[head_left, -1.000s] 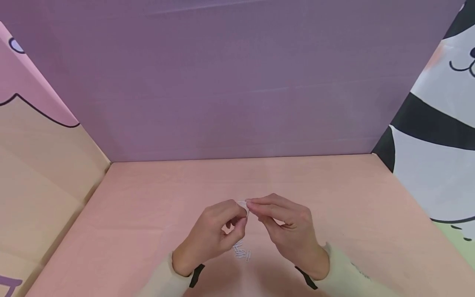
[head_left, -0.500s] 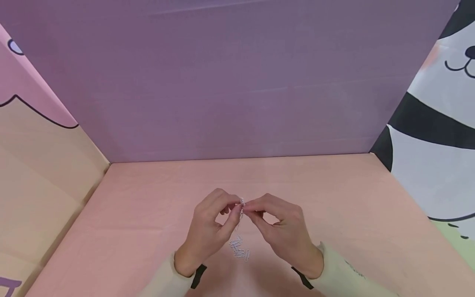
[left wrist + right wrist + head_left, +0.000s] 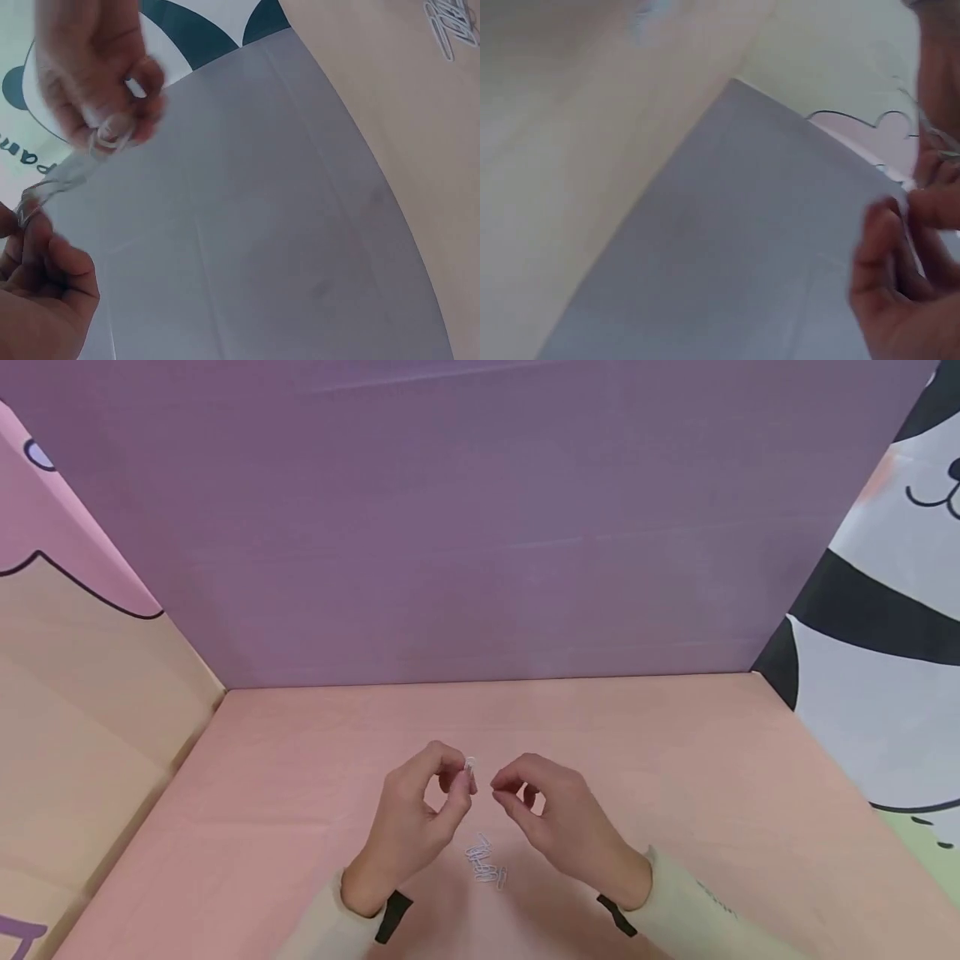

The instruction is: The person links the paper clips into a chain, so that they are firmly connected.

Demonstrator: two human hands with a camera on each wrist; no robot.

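Two hands, joined at one paper clip half a second ago, now stand apart above the bench (image 3: 300, 793). Your left hand (image 3: 420, 814) pinches the paper clip (image 3: 470, 766); your right hand (image 3: 551, 814) pinches the chain's blurred end. Clip pile (image 3: 486, 862) lies between them.

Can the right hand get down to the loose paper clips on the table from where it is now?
Probably yes. The right hand hovers just beside and above the paper clips, with nothing between them. The left hand pinches a clip higher up, off to the other side, so the way looks free.
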